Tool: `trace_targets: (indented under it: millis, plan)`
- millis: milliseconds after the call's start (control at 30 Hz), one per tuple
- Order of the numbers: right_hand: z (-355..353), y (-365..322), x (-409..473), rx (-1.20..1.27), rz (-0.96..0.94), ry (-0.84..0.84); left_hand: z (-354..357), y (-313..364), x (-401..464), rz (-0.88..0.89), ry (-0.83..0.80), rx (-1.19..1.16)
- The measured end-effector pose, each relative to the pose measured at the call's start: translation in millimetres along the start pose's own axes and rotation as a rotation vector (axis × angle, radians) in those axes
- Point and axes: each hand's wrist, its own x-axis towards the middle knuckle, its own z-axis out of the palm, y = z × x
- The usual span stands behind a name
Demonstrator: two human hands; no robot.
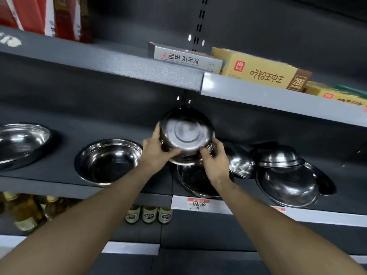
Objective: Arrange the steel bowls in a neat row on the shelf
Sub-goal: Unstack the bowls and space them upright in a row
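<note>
Both hands hold an upturned steel bowl (186,133), its base facing me, tilted above the dark shelf (65,175). My left hand (156,153) grips its left rim and my right hand (213,159) grips its lower right rim. Under it an upright bowl (195,183) sits at the shelf's front edge. To the left, two upright bowls stand apart: one (108,160) close by, one (21,143) at the far left. On the right lies a loose heap: a tilted bowl (239,161), an upturned bowl (278,156) and a large bowl (288,185).
The upper shelf (139,66) hangs close above the held bowl and carries a grey box (188,59) and yellow boxes (262,72). Bottles (149,214) stand on the lower shelf. A price tag (197,204) sits on the shelf's front strip.
</note>
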Motion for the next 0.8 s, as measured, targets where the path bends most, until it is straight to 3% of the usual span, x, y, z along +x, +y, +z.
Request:
trace_targets:
  millis: [100,167,300,367,567,800]
  plan:
    - [-8,-11,-1,0.230,0.080,-0.012,5,9,-8,0.046,0.023,-0.026]
    - [-15,-18,-2,0.325,0.114,-0.028,11,16,-14,0.027,0.053,-0.162]
    - [-33,-23,-4,0.307,0.087,-0.024,19,38,-18,-0.203,0.246,-0.511]
    - [-41,-22,-4,0.319,0.121,-0.001,19,47,-15,-0.281,0.268,-0.646]
    - [-59,-26,-1,0.530,0.342,-0.089,34,60,-24,-0.254,0.276,-0.460]
    - [-67,-27,-4,0.363,0.439,-0.234,17,52,-37,-0.177,0.185,-0.172]
